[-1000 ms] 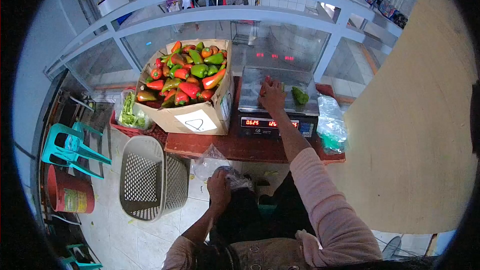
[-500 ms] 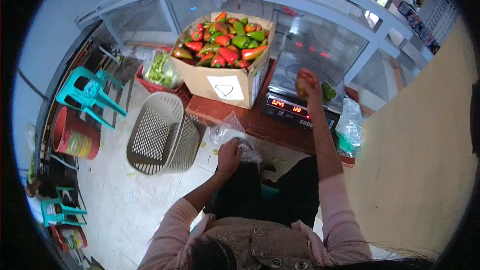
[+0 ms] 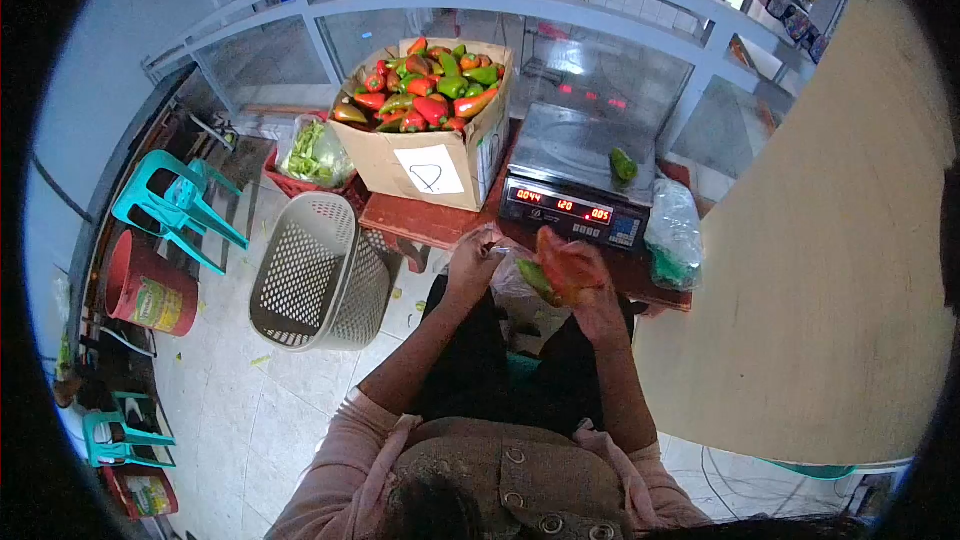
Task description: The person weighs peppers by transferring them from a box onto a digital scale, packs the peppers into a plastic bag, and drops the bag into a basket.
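My left hand [image 3: 474, 265] pinches the rim of a clear plastic bag [image 3: 512, 278] above my lap. Close to the bag's mouth, my right hand [image 3: 592, 295] grips red and green peppers [image 3: 562, 268], slightly blurred. One green pepper [image 3: 623, 166] lies on the metal plate of the digital scale [image 3: 575, 202], whose red digits are lit. Left of the scale, a cardboard box [image 3: 430, 165] marked with a letter D is heaped with red, green and orange peppers [image 3: 430, 90]. Both scale and box rest on a red bench [image 3: 420, 222].
A grey perforated basket [image 3: 357, 295] stands on the floor, left of my legs. Behind it, a red crate [image 3: 290, 180] holds bagged greens [image 3: 318, 155]. Bagged plastic [image 3: 674, 230] lies right of the scale. Teal stools [image 3: 180, 195] and a red bucket [image 3: 150, 285] are farther left.
My right hand has come back from the scale to the bag with peppers in it, leaving one green pepper on the plate. My left hand has raised the bag slightly.
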### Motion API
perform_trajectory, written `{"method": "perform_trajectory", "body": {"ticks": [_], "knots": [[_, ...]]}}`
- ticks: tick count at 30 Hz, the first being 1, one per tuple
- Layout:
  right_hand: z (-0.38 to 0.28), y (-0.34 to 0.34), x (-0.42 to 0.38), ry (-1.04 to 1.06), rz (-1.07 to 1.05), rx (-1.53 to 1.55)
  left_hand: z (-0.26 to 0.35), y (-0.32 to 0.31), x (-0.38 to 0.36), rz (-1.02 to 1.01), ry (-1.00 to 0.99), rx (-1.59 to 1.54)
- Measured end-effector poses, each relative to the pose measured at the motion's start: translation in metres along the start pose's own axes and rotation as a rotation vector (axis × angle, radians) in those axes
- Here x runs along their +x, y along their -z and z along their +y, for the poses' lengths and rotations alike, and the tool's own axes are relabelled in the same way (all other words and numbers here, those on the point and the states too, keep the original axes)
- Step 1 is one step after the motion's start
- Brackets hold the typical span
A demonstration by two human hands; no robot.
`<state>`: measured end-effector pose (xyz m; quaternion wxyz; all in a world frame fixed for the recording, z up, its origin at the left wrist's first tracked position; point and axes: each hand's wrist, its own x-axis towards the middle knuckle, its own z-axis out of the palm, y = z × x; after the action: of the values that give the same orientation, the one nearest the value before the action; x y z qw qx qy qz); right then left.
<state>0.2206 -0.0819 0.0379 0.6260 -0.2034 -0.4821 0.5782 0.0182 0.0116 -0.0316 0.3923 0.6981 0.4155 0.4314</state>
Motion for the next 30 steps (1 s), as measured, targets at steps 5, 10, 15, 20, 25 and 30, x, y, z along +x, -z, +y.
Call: {"method": "perform_trajectory", "body": {"ticks": [5, 10, 15, 20, 25, 30], "knots": [[0.017, -0.002, -0.012, -0.103, -0.012, -0.339, 0.067, 0.006, 0.002, 0.042, 0.097, -0.301], [0.001, -0.014, -0.006, -0.213, -0.011, -0.328, 0.111, 0.004, 0.004, 0.075, -0.033, 0.084], [0.019, 0.001, -0.011, -0.24, 0.02, -0.098, 0.121, 0.006, 0.019, 0.101, -0.113, 0.378], [0.013, -0.005, -0.007, -0.285, 0.06, -0.027, 0.127, 0.006, 0.022, 0.101, -0.298, 0.409], [0.034, 0.005, -0.003, -0.234, 0.183, 0.181, 0.141, -0.018, 0.006, -0.023, -0.259, 0.233], [0.017, 0.006, 0.003, -0.117, 0.29, 0.612, 0.12, -0.03, -0.017, 0.008, -0.278, 0.173]]}}
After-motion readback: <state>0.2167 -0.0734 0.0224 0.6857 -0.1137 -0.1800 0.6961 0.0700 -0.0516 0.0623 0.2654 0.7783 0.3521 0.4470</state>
